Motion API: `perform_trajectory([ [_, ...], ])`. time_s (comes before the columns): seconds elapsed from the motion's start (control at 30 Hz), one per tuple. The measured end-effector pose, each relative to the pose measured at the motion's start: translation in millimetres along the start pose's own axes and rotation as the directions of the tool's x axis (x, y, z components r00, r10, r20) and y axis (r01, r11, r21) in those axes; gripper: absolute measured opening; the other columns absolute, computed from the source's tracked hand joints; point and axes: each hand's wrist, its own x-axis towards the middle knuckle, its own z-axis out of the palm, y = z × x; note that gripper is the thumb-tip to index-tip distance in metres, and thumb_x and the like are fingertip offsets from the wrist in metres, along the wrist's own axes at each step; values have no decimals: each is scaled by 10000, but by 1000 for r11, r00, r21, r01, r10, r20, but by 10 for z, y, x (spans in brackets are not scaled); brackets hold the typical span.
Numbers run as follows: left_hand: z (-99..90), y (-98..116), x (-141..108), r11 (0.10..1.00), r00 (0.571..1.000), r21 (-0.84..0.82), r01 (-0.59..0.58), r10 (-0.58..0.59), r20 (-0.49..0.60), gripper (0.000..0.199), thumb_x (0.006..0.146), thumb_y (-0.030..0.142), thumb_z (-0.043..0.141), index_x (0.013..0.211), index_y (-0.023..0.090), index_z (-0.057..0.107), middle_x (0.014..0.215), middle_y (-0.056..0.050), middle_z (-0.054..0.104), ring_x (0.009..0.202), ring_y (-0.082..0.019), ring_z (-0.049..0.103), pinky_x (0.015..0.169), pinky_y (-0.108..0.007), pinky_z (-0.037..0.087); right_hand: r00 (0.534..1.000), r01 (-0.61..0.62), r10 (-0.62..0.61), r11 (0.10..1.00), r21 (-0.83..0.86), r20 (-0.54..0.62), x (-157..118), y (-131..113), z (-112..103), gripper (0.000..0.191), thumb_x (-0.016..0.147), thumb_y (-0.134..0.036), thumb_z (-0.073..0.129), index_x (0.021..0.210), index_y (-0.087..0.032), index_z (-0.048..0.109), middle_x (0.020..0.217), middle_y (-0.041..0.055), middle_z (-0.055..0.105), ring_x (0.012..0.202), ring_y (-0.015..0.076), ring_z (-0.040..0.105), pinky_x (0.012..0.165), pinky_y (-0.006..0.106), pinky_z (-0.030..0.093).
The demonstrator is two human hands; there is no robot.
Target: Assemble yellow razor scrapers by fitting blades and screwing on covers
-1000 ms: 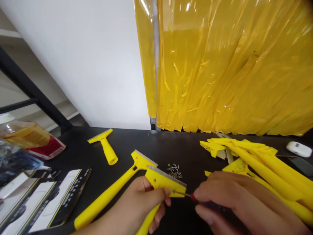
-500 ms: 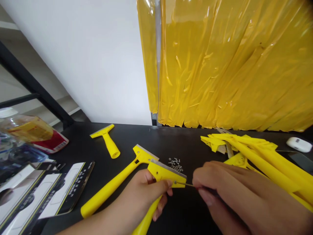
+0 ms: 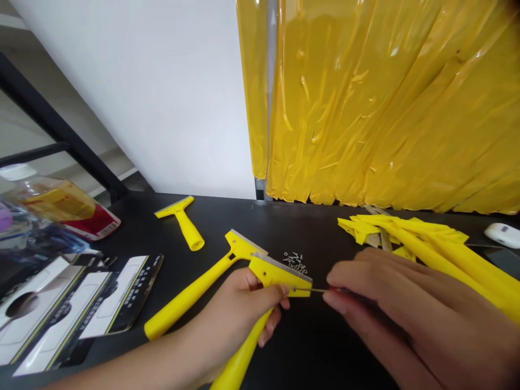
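Note:
My left hand (image 3: pixel 247 303) is closed around the neck of a yellow scraper (image 3: pixel 268 271), whose metal blade runs along the head's upper edge. In my right hand (image 3: pixel 390 303) is a thin screwdriver (image 3: pixel 312 290), its handle mostly hidden by the fingers. The shaft's tip meets a small screw (image 3: pixel 294 288) at the right end of the scraper head. Just behind the held scraper lies another long-handled scraper (image 3: pixel 190 292). A little pile of screws and nuts (image 3: pixel 296 264) rests beyond the blade.
A short yellow scraper (image 3: pixel 187 225) lies farther back. Cardboard packages (image 3: pixel 117 298) and a bottle (image 3: pixel 69 206) are at left. Yellow scraper parts (image 3: pixel 426 238) are heaped at right, near a white case (image 3: pixel 502 234). Yellow plastic film (image 3: pixel 365 108) hangs behind the black table (image 3: pixel 309 346).
The whole view has shifted slightly, with things appearing higher and a little to the right. My right fingers have opened slightly around the screwdriver, whose tip stays at the screw.

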Motion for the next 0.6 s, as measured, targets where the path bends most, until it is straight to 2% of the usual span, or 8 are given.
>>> perform_trajectory([
  [0.1, 1, 0, 3, 1000, 1000, -3, 5, -5, -9, 280, 895, 382, 681, 742, 148, 666, 495, 13, 526, 410, -84, 449, 429, -197, 324, 999, 34, -34, 999, -5, 32, 43, -4, 6, 151, 978, -182, 499, 850, -244, 549, 739, 26, 654, 635, 208, 617, 576, 347, 501],
  [0.17, -1, -1, 5, 1000, 1000, -1, 2, -2, -9, 278, 896, 383, 682, 748, 148, 670, 501, 11, 530, 417, -86, 457, 435, -197, 331, 999, 19, -19, 1000, -1, 44, 56, -5, 2, 129, 963, -160, 484, 921, -242, 575, 733, 24, 656, 639, 221, 621, 555, 356, 492],
  [0.27, -2, -1, 5, 1000, 1000, -2, 6, -6, -7, 283, 901, 390, 679, 758, 146, 672, 507, 11, 530, 424, -83, 449, 444, -197, 338, 1000, 18, -18, 999, 27, 18, 42, -8, -19, 131, 1001, -178, 505, 1040, -248, 609, 718, 2, 679, 603, 206, 629, 530, 346, 490],
  [0.33, -1, 0, 2, 1000, 1000, -15, 1, -1, -10, 273, 890, 383, 683, 755, 147, 667, 508, 13, 522, 430, -86, 447, 441, -198, 339, 999, 25, -30, 995, 100, 43, 23, -14, -45, 93, 1003, -205, 531, 1019, -257, 606, 757, -2, 702, 615, 187, 646, 547, 324, 518],
  [0.47, -3, 6, -12, 1000, 1000, -2, -10, 10, -11, 259, 879, 368, 685, 750, 143, 669, 516, 10, 523, 433, -89, 458, 438, -199, 338, 983, -116, 97, 987, 113, 157, -3, -20, -99, 177, 948, -182, 563, 1083, -281, 621, 877, -2, 733, 708, 175, 697, 563, 275, 548],
  [0.53, -5, 8, -15, 1000, 1000, 2, -7, 7, -8, 268, 889, 375, 681, 756, 143, 671, 514, 8, 527, 431, -87, 455, 438, -197, 335, 988, -105, 93, 990, 96, 123, 2, -13, -104, 203, 970, -189, 556, 1132, -283, 635, 878, 4, 743, 695, 179, 700, 565, 283, 545],
  [0.6, -9, 9, -13, 1000, 1000, -3, -2, 2, -9, 272, 895, 376, 678, 761, 140, 674, 515, 8, 527, 431, -85, 451, 438, -195, 336, 998, -17, 10, 994, 110, 55, 12, -2, -94, 166, 998, -212, 558, 1122, -269, 651, 843, 16, 741, 678, 188, 690, 582, 303, 543],
])
